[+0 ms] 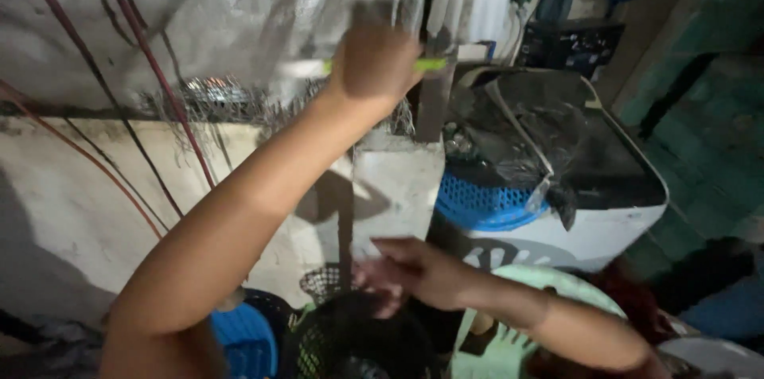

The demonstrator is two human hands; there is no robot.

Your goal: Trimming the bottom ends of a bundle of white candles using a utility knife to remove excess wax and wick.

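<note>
My left hand [374, 57] is raised high against the wall, fist closed around a thin yellow-green stick-like tool [430, 64] whose pale end pokes out to the left; it is blurred. My right hand [414, 268] is low, fingers curled over the rim of a black mesh basket [350, 343]. Whether it grips the rim or only touches it is hard to tell.
A white washing machine [589, 228] with a dark plastic cover stands at right, a blue basket [477, 204] against it. A blue tub [243, 339] and a pale green plastic chair [509, 347] sit low. Red and dark cables [151, 69] run down the wall.
</note>
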